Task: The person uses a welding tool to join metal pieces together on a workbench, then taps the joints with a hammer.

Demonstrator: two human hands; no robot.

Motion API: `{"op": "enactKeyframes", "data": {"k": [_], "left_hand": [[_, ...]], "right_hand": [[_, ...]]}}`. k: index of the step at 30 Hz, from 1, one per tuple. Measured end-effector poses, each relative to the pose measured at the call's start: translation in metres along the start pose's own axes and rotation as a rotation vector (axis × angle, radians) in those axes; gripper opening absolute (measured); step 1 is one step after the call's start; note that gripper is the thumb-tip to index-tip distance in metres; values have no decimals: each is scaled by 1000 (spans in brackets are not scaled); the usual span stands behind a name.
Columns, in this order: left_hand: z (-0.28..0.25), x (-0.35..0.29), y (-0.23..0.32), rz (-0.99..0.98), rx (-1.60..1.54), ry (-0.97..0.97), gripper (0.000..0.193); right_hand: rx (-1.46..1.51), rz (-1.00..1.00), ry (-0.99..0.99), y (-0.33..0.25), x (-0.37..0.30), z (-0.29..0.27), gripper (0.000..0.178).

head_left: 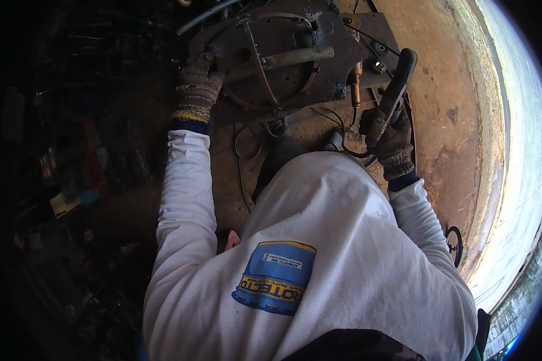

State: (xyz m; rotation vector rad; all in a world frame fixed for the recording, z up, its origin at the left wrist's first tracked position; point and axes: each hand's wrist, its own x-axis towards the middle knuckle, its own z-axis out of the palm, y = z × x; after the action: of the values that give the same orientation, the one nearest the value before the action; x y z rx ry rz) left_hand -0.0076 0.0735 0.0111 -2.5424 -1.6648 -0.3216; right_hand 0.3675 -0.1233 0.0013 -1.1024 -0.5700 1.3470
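"Supporting the barred metal ring [266, 78] is which surface?"
"Dark metal worktop [328, 84], brown floor [445, 111] beyond. Right hand [394, 143] grips black-handled tool [397, 78]; left hand [199, 85], beside ring: grip cannot be determined."

The left hand [197, 87] wears a mottled grey-brown knit glove, yellow-banded beside a navy cuff [190, 125]; the right hand [397, 142] wears grey-brown too. The shirt [343, 204] is white with a blue-and-yellow print [277, 275]. The tool [397, 87] is blackish, the surface [332, 72] dark brown, the bar [301, 56] grey-brown, the floor [436, 114] blotchy rust-tan.
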Motion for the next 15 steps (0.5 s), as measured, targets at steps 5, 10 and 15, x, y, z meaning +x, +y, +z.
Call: {"op": "enactKeyframes", "data": {"k": [5,10,15], "left_hand": [[9,1,0,63,39,15,46],[5,2,10,71,-14,-117,42],[12,2,12,137,-182,-19,40]], "right_hand": [[86,-44,115,10,-6,6,30],[-153,-169,247,23,-8,31,34],[-135,-210,389,21,-21,55,29]]}}
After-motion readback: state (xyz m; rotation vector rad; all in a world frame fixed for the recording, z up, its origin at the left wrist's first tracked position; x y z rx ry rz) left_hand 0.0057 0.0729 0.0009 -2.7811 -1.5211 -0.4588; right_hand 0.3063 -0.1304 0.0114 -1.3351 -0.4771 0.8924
